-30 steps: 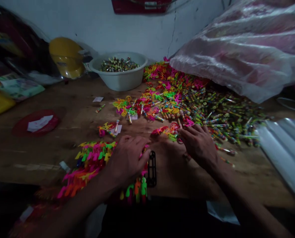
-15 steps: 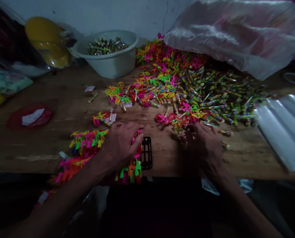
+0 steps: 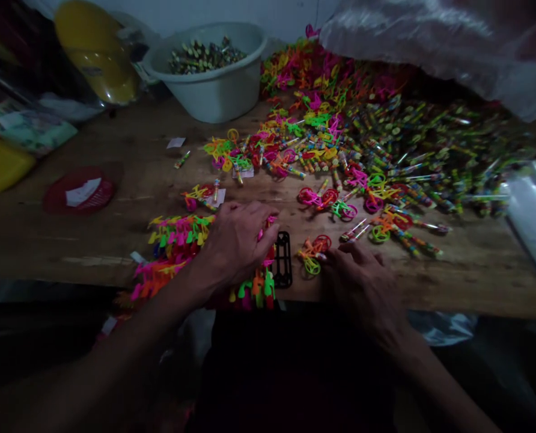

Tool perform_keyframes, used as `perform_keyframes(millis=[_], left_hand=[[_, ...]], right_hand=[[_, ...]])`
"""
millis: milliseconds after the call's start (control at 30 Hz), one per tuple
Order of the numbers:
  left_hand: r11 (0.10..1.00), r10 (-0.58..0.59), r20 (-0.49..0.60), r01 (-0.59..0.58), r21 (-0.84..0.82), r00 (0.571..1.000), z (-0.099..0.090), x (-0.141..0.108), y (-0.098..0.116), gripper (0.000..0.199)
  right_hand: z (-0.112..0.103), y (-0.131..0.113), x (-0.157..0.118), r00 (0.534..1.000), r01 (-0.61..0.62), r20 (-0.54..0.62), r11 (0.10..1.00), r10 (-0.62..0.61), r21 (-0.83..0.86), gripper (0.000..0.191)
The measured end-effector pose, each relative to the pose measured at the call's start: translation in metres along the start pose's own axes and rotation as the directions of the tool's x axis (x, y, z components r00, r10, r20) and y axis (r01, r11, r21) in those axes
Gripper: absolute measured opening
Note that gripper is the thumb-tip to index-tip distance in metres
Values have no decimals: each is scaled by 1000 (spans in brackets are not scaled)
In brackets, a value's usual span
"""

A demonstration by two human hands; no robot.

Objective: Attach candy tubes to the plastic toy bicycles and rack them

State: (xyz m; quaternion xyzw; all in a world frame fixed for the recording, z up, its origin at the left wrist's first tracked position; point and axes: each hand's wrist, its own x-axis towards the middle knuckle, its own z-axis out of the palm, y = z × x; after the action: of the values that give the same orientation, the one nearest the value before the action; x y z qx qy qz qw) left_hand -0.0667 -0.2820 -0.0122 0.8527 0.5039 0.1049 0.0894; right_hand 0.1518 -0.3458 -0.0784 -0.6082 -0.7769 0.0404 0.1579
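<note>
My left hand (image 3: pixel 241 240) lies over a row of bright plastic pieces (image 3: pixel 258 282), its thumb and fingers closed around pink bits at the row's edge. Beside its thumb, a black plastic frame (image 3: pixel 283 260) with open slots lies on the table. At the fingertips of my right hand (image 3: pixel 365 276) is a small orange plastic toy bicycle (image 3: pixel 313 249) with red and yellow wheels; the thumb is mostly hidden in shadow. Further rows of coloured pieces (image 3: pixel 180 231) spread left of my left hand. Loose toy bicycles (image 3: pixel 324 198) and printed candy-like tubes (image 3: pixel 419 240) lie beyond my right hand.
A pale basin (image 3: pixel 218 96) of tubes stands at the back. A large heap of tubes (image 3: pixel 430 144) fills the right. Clear plastic bags (image 3: pixel 532 210) lie at the right edge, a red dish (image 3: pixel 81 195) at the left. The table's front edge is close.
The view has shifted, moving the scene right and up. My right hand has drawn back from the pile towards the front edge, with a toy bicycle at its fingertips. My left hand stays on the row.
</note>
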Motion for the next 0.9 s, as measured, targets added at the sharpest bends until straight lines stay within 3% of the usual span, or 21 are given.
perform_keyframes(millis=[100, 167, 300, 367, 433, 633, 767, 900], left_hand=[[1000, 13, -2, -13, 4, 1000, 1, 0, -1, 32], [1000, 13, -39, -12, 25, 999, -1, -1, 0, 35], [989, 0, -169, 25, 146, 986, -9, -12, 10, 45], [984, 9, -157, 19, 178, 987, -10, -20, 16, 51], [983, 17, -114, 4, 185, 993, -6, -27, 20, 55], [985, -9, -37, 15, 172, 999, 7, -32, 19, 54], [988, -17, -30, 21, 151, 999, 5, -32, 20, 52], [990, -27, -36, 32, 141, 999, 5, -32, 19, 51]], right_hand=[[4, -11, -3, 999, -23, 22, 993, 25, -114, 20], [3, -11, -3, 1000, -6, 15, 996, 7, -94, 19], [2, -9, -11, 988, -24, -138, 956, 66, 291, 11], [4, -13, -19, 976, -79, -138, 862, 170, 500, 13], [8, -22, -25, 974, -104, -99, 790, 205, 604, 18], [21, -47, -16, 973, 165, -231, 720, -7, 674, 30], [30, -53, -6, 975, 182, -219, 626, -17, 758, 27], [36, -56, -4, 969, 215, -240, 675, -58, 706, 22]])
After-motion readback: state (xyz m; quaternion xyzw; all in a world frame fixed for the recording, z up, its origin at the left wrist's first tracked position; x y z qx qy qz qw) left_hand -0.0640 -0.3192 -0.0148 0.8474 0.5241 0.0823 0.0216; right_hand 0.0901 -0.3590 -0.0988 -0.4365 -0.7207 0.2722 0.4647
